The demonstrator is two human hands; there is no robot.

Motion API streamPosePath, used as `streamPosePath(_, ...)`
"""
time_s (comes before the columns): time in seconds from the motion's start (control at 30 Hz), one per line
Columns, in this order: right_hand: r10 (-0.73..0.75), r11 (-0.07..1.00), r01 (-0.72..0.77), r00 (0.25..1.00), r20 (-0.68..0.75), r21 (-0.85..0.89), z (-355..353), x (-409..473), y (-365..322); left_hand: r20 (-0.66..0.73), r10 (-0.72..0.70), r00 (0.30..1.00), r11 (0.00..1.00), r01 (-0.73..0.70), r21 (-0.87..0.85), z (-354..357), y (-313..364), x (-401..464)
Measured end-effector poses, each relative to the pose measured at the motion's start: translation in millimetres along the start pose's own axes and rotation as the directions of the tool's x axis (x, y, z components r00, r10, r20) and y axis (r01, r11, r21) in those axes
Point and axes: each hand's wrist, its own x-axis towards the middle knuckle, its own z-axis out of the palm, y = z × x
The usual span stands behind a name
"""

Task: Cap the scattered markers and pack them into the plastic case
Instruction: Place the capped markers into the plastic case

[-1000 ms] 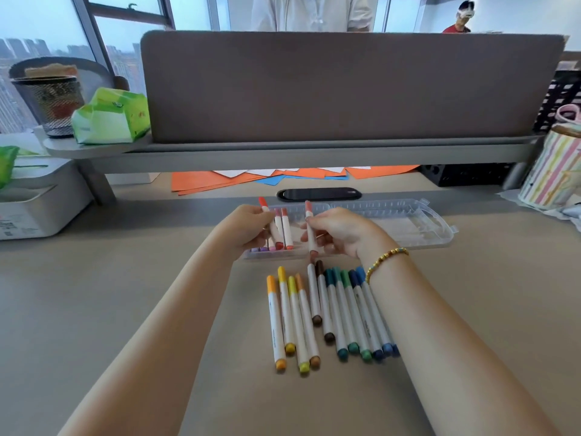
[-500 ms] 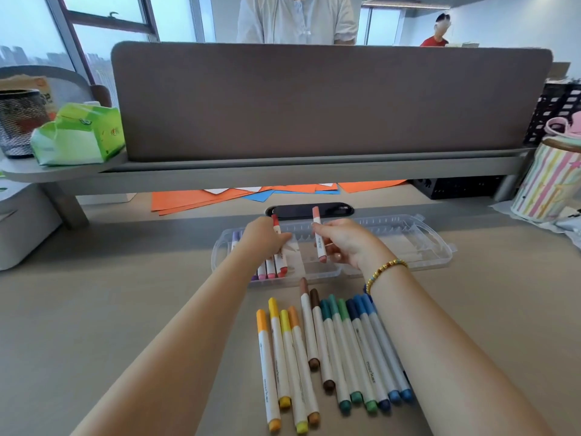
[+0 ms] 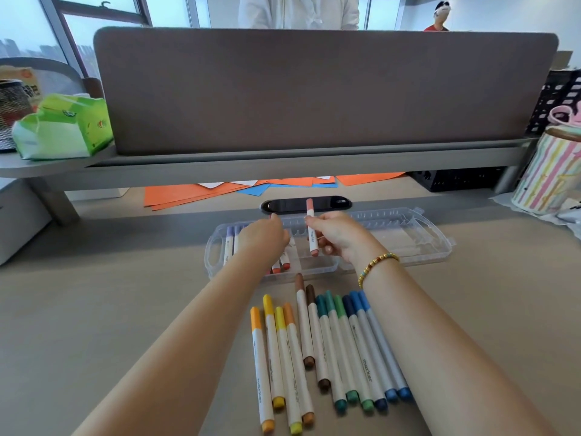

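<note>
My right hand (image 3: 338, 236) pinches a pink marker (image 3: 310, 229), long axis near upright, hanging over the plastic case (image 3: 408, 243). Empty slots lie directly below it. My left hand (image 3: 264, 239) reaches among the packed markers (image 3: 229, 243); its grip I cannot tell

My beige desk top (image 3: 94, 309) carries a clear plastic marker case (image 3: 408, 243), lying flat near the far edge. A row of capped white-barrelled markers (image 3: 330, 350) lies before it. Orange and blue paper sheets (image 3: 195, 196) and a striped pastel container (image 3: 547, 180) rest farther back.
</note>
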Motion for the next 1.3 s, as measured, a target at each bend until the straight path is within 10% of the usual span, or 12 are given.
streamPosePath(0.8, -0.020, 0.996, 0.018, 0.999, -0.026, -0.089, 0, -8, -4, 0.194, 0.217, 0.957, 0.975, -0.202, -0.096, 16, -21, -4)
streamPosePath(1.3, -0.014, 0.962, 0.014, 1.000, 0.003, -0.272, 26, 0, -13, 0.180, 0.222, 0.958, 0.956, -0.251, 0.155, 19, -28, -12)
